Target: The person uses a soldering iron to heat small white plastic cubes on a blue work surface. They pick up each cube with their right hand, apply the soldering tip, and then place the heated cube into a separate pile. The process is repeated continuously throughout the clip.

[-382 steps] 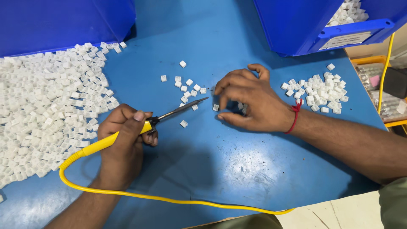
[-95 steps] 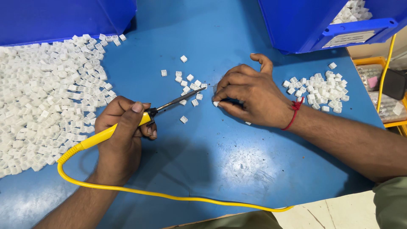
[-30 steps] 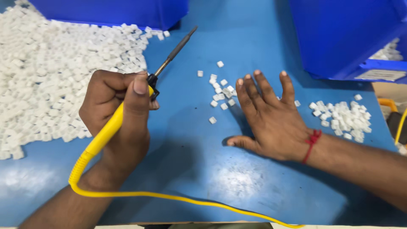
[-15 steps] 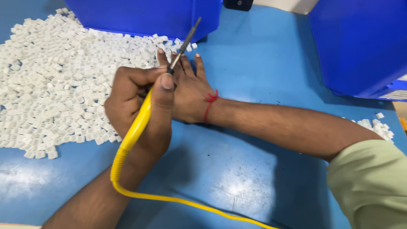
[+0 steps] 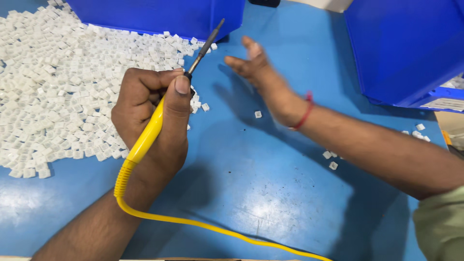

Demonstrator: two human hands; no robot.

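nearest me, the yellow cord (image 5: 203,226) loops across the blue table (image 5: 270,193) and runs up into the ribbed end of the soldering iron (image 5: 159,116). my left hand (image 5: 152,116) is wrapped tight around its yellow handle, fingers curled under and thumb pressed flat along the top, so the hand is clamped on the tool. the dark metal tip (image 5: 207,44) sticks out past my knuckles, tilted up and away to the right, with its end in front of the near edge of the blue bin (image 5: 159,17) at the back.

to the left of that hand lies the big heap of small white plastic pieces (image 5: 53,92), spreading from the table's left edge right up to my knuckles, with a few strays just beside my thumb.

my right arm comes in from the lower right, a red thread band (image 5: 303,113) on the wrist. my right hand (image 5: 251,65) is blurred, fingers loosely spread apart and holding nothing, near the iron's tip but not touching it. a single white piece (image 5: 258,114) lies just below that wrist, and a few more (image 5: 331,159) sit under the forearm.

further right stands a second blue bin (image 5: 406,48).
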